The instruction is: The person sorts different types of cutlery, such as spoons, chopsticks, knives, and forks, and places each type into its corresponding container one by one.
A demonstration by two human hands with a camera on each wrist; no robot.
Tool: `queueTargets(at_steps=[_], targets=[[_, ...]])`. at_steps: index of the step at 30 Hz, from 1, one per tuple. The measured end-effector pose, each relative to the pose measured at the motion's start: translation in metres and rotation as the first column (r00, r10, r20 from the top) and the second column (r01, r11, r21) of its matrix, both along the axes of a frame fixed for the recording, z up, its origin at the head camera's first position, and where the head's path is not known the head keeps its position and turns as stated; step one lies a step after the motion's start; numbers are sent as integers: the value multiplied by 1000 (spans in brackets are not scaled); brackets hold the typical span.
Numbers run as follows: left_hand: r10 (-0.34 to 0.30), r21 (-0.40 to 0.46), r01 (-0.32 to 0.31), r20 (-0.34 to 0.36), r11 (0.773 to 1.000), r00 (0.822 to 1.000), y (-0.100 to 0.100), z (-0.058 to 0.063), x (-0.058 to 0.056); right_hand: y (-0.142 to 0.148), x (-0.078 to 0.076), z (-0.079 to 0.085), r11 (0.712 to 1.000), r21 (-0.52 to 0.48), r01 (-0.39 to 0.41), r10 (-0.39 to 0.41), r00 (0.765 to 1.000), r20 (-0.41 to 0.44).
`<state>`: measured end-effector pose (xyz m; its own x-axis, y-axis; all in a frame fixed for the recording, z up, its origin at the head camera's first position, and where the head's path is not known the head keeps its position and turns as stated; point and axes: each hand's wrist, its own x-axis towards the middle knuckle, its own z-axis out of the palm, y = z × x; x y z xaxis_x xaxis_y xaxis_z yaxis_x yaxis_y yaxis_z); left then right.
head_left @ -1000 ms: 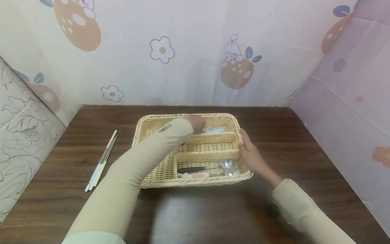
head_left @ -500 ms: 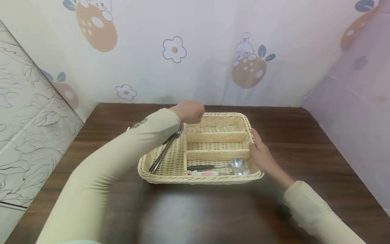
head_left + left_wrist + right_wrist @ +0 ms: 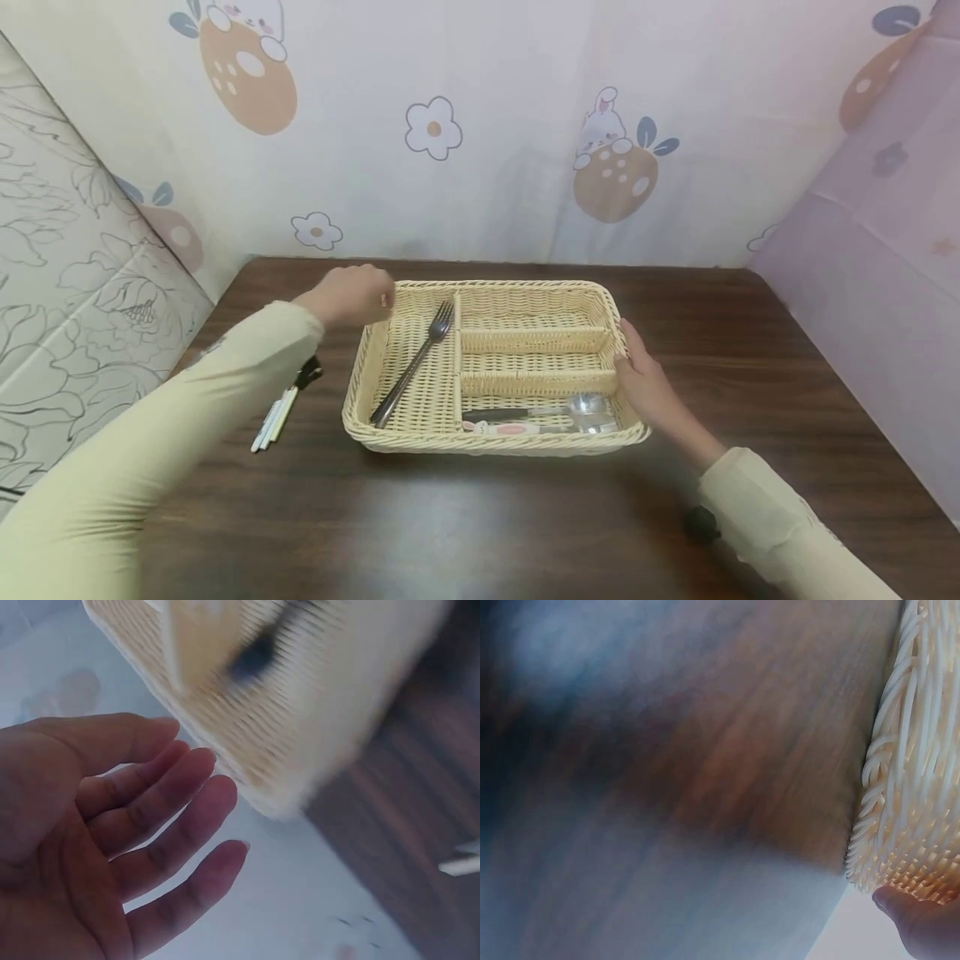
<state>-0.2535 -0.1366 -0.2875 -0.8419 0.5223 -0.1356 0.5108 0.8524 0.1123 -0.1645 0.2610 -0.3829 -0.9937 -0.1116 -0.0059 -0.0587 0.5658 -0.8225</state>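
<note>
My left hand (image 3: 352, 293) hovers by the back left corner of a divided wicker basket (image 3: 480, 442). In the left wrist view its fingers (image 3: 202, 802) are loosely bent and hold nothing. My right hand (image 3: 645, 379) grips the basket's right rim; the right wrist view catches its thumb (image 3: 900, 904) at the woven edge. A dark metal fork (image 3: 416, 362) lies slantwise in the left compartment, tines toward the back. In the front right compartment rest a black-handled spoon (image 3: 498, 413) and a spoon with a white, rabbit-decorated handle (image 3: 517, 429).
Several chopsticks (image 3: 273, 422) with pale ends lie on the dark wooden table (image 3: 450, 533) left of the basket, partly hidden by my left arm. A printed curtain (image 3: 510, 183) hangs along the table's back edge, with more cloth at both sides.
My left hand has come up out of the back right compartment and moved left, uncovering the fork. A pale blue thing seen there earlier no longer shows. My right hand keeps its grip.
</note>
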Motion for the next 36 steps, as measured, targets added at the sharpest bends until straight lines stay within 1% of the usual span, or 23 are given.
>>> queueTargets(at_steps=[2,4,7,11,14,17,20,24,27,29,33,36], targets=[[55,24,-55,20,998,998,-22,-8,1,0,0,0,1000,3,-1,1,1000,-3],[111,40,-113,41,993,993,-43,-17,4,0,0,0,1000,4,0,0,1000,-1],[170,42,-172,58,984,984,-70,-31,9,1,-1,0,1000,1,-3,3,1000,5],[226,54,-233,104,971,968,-95,-48,15,1,-1,1,1000,-4,-4,4,1000,12],[272,63,-284,147,957,951,-107,-60,19,2,-1,2,1000,1,-6,6,1000,12],[308,69,-323,170,944,936,-116,-71,21,2,-1,1,1000,12,-11,11,1000,6],[331,77,-352,201,933,922,-121,-79,22,1,-1,0,1000,16,-16,16,1000,1],[339,96,-367,224,925,914,-126,-86,20,1,-1,0,1000,14,-19,19,1000,-2],[339,107,-368,220,924,915,-129,-88,18,1,-2,1,1000,15,-19,19,1000,-3],[343,113,-374,226,921,912,-128,-88,18,1,-2,0,1000,16,-18,18,1000,-2],[350,123,-380,207,917,913,-126,-88,18,2,-2,-1,1000,16,-14,14,1000,5],[369,134,-400,208,907,906,-125,-87,19,1,-2,-1,1000,20,-13,13,1000,3]])
